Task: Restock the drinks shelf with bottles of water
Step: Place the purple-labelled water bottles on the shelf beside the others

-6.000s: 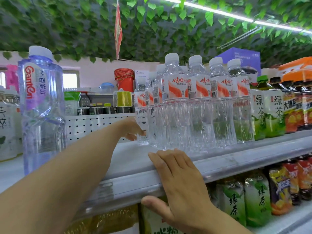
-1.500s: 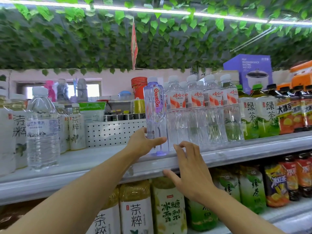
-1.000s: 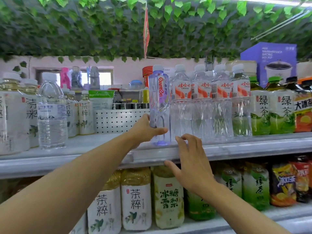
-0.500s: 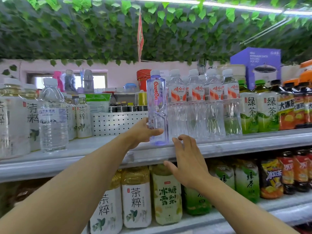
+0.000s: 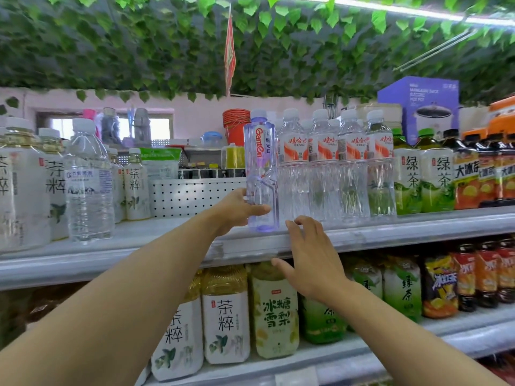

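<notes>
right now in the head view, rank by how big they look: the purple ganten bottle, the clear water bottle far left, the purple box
1. clear water bottle, though it stands nearer the camera
2. purple Ganten bottle
3. purple box, set farther back, so true size is unsure

Tall bottle (image 5: 261,174): "Ganten" in red
Green bottles (image 5: 427,176): "绿茶"
Dark bottles (image 5: 466,174): "大冰茶"
Lower bottle (image 5: 276,313): "冰糖雪梨"
White bottles (image 5: 225,316): "茶粹"

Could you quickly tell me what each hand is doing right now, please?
Left hand: grips the Ganten water bottle near its base.
Right hand: open, holding nothing, at the shelf edge.
</notes>
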{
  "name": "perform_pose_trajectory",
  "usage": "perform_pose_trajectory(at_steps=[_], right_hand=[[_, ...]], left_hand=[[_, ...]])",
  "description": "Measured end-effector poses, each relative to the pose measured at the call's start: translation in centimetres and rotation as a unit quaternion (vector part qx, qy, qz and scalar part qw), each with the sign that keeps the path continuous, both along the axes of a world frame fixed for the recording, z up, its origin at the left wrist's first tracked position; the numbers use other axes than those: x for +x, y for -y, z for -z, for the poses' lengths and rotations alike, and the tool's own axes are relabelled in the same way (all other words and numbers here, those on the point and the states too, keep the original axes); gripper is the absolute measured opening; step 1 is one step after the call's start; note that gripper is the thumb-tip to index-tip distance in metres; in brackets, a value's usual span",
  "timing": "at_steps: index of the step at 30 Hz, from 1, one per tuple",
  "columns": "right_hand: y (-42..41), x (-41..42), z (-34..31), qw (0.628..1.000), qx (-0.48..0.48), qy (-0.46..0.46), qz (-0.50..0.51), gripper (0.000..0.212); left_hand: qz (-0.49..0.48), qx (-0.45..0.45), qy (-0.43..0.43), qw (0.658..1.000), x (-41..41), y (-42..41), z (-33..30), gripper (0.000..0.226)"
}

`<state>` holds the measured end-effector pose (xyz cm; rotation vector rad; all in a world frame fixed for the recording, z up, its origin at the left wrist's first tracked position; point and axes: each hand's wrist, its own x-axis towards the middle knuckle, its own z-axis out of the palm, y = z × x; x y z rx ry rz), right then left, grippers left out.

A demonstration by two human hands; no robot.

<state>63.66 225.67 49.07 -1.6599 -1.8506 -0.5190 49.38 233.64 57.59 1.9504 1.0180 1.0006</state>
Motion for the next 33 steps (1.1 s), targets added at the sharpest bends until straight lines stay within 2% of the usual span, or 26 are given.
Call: perform_pose_trajectory(at_steps=[5,7,10,14,18,23,29,33], right_hand=[[0.3,-0.2,-0.1,1.0,-0.01,-0.006,-0.003,0.072],[0.7,-0.4,0.2,1.0,-0.014,-0.014,-0.003,0.074],[2.0,-1.2,0.9,1.0,-0.013,-0.025,0.003,0.077],[4.3,-2.9,3.1,0.999,-0.009,-0.032,0.014,0.076],[6.8,-4.4,6.6,0.999,-0.034,-0.03,0.025,0.077],[10.0,-6.0,13.3,0.993,-0.11,-0.033,0.034,0.075],[13.4,-6.6,22.0,0.972,-0.227,-0.03,0.048,0.079],[14.9,-6.4,27.5,0.953,-0.299,-0.03,0.045,0.079]], left_hand=[[-0.061,0.017,-0.003,0.998,-0.3,0.8,0.0,0.07],[-0.11,0.049,0.013,0.993,-0.8,1.8,0.2,0.075],[-0.164,0.125,0.04,0.978,-2.1,4.5,1.2,0.057],[-0.134,0.162,0.053,0.976,-3.9,8.9,4.6,0.039],[-0.1,0.106,0.013,0.989,-5.7,11.6,9.5,0.039],[-0.061,-0.017,-0.076,0.995,-8.2,12.9,18.2,0.046],[-0.016,-0.099,-0.221,0.97,-10.2,14.2,29.0,0.05],[0.004,-0.15,-0.259,0.954,-10.7,14.8,35.3,0.053]])
